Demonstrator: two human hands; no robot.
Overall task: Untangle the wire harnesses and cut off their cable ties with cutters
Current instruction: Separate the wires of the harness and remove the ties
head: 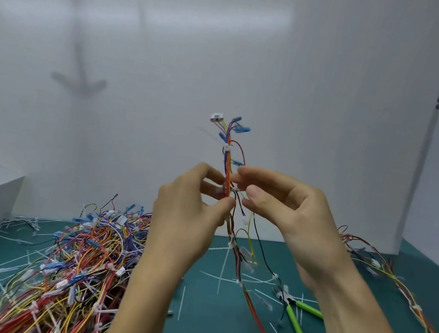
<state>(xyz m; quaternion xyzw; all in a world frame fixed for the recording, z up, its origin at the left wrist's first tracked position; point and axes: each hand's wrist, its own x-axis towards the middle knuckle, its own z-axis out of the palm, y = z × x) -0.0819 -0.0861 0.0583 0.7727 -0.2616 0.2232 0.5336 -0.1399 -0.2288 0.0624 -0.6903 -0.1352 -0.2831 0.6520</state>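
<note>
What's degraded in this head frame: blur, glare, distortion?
Head view: held harness and cutters read fairly sharp; wire pile smears toward the lower-left corner; a soft glare band and a blurred arrow-shaped shadow sit on the back wall; wide-angle distortion tilts the right panel edge; lighting is even and diffuse.
</note>
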